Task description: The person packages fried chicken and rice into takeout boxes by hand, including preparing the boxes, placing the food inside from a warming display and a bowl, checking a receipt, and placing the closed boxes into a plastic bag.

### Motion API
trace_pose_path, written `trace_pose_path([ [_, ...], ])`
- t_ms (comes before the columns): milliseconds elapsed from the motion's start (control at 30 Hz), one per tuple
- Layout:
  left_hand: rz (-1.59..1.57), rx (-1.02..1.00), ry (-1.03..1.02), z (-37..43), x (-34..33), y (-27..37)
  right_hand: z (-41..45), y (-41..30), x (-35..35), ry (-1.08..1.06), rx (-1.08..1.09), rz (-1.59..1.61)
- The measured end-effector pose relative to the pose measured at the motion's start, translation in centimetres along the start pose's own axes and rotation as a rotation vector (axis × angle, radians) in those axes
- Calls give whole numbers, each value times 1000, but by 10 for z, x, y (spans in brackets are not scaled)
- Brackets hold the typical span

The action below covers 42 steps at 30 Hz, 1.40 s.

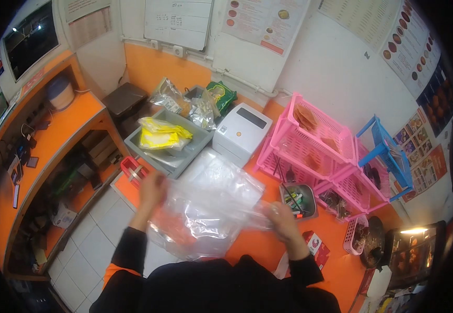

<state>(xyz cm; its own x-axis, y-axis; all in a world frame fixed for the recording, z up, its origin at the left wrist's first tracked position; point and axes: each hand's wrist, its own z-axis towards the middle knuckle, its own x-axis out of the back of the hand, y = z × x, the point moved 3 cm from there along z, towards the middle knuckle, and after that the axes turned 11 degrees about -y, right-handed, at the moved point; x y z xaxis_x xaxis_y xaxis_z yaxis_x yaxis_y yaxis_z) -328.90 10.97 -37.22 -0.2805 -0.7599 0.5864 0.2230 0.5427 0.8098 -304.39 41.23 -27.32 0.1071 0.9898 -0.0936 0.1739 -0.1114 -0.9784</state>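
A clear plastic bag [206, 219] is stretched between my two hands over the orange counter's edge. My left hand [154, 190] grips its upper left part, close to a red tape dispenser [133, 170]. At its right end my right hand [282, 221] is closed on the gathered plastic; both hands are slightly blurred. Behind the bag lie more flat clear plastic bags [226, 178] on the counter. Beyond them stands a white label printer [241, 133], with a grey tray [132, 137] of yellow and clear plastic packs [161, 135] to its left.
Pink stacked baskets [316, 137] and a blue rack [391, 156] stand at the right. In front of them is a metal container [314, 201] of markers. A red and white box [317, 248] lies near my right forearm. Orange shelving [87, 105] curves along the left, above a tiled floor [89, 246].
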Motion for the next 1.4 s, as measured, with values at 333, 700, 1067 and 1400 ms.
trace_pose_path([
  [333, 116, -652, -676, -75, -102, 118, -11, -102, -50, 481, 559, -1530],
  [700, -393, -351, -819, 19, -23, 55, -20, 46, 0, -428, -405, -1654],
  [1067, 784, -473, -471, 124, 14, -7, -23, 63, -1, -475, -351, -1603],
  [1400, 487, -335, -366, 108, 68, 44, -25, 47, -14, -382, -129, -1600],
])
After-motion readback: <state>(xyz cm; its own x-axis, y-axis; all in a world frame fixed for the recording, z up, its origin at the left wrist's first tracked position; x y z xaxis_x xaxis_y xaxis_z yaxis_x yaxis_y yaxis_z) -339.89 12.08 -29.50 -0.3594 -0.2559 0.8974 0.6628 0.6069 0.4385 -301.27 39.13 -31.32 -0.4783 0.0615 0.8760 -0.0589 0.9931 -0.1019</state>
